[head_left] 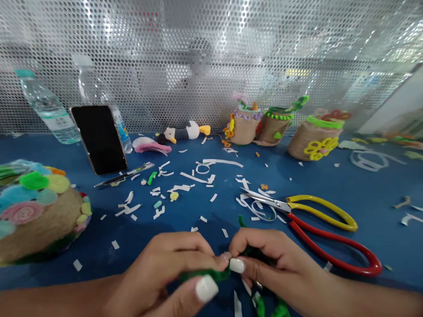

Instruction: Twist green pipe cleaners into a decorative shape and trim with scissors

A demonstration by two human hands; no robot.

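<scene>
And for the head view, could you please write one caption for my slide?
Left hand and right hand hold a green strip near scissors and paper scraps.

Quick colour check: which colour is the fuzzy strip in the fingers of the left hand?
The fuzzy strip is dark green; the head view shows it best.

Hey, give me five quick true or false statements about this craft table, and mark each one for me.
1. The left hand and right hand are pinching green fuzzy strip. True.

2. Both scissor handles are red. False: the scissors have one yellow handle and one red handle.

3. Three brown jars stand toward the back. True.

4. The phone lies flat with its screen lit. False: the phone is propped up, screen dark.

5. White paper scraps are scattered over the blue table. True.
</scene>
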